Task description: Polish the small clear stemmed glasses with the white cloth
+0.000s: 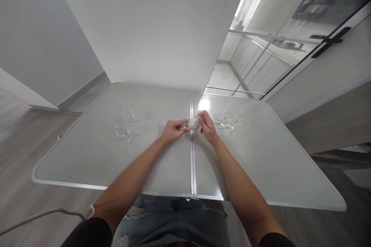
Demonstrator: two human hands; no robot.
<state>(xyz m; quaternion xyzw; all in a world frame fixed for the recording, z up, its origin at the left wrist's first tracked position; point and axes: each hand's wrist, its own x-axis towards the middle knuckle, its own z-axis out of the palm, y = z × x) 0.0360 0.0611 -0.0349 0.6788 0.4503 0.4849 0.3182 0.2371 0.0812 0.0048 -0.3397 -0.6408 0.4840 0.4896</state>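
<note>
So both hands are on one clear glass [193,123], roughly stemware-shaped, tipped sideways between them. The left grip [173,130] is closed down narrow around what looks like the stem end, thumb and fingers pinching it. The right grip [207,127] is curled in on the other side, fingers bunched against the bowl. There's a pale bit by those right fingertips, but it's too small for me to tell what it is. Can't tell if the glass touches the desk [162,170] either.

Off to the left of the left grip, well apart from it, there's a bunch of clear glasses [130,138]. They're so see-through that I can't get a solid count. Just right of the right grip there's another bunch, the right-hand glasses [230,127], a bit easier to spot. A metal strip [192,170] runs along the desk right under the held glass, and a bright glare patch [204,105] sits just beyond the right grip.
</note>
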